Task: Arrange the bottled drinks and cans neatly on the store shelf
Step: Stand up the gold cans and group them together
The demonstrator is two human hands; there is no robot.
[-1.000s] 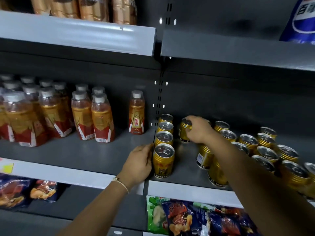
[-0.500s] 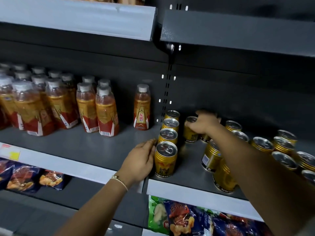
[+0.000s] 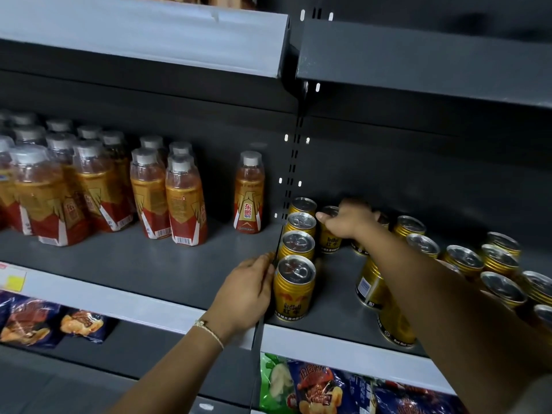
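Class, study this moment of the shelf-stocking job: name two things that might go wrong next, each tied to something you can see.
1. The right hand reaches deep to grip a back can, with its forearm passing directly above the loose cans nearer the front; it may well knock one over.
2. The front can of the left column stands close to the shelf edge, with the left hand against its side; a hard nudge might tip it off.
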